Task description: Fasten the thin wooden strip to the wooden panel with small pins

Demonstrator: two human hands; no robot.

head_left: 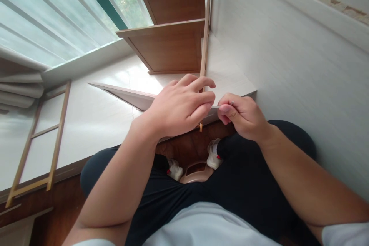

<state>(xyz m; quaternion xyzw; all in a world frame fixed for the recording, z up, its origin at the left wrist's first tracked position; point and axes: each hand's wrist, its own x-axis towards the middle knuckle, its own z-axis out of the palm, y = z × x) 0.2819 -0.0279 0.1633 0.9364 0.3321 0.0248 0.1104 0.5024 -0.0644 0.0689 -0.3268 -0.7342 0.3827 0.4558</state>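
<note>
My left hand [180, 105] lies over the near edge of a white panel [227, 73], fingers curved and pressed on it, thumb hidden beneath. Just to its right, my right hand [240, 115] is closed in a pinch at the same edge, with a small metal part [231, 103] showing between thumb and forefinger. A short wooden dowel [201, 127] sticks down from the panel's edge below my left fingers. A thin wooden strip [205, 42] stands along the panel's left side.
A large white board [288, 57] rises on the right. Brown shelf boards [170, 46] stand at the back by the window. A wooden ladder-like frame [37, 142] lies on the white surface at left. My knees and white shoes [213, 153] are below.
</note>
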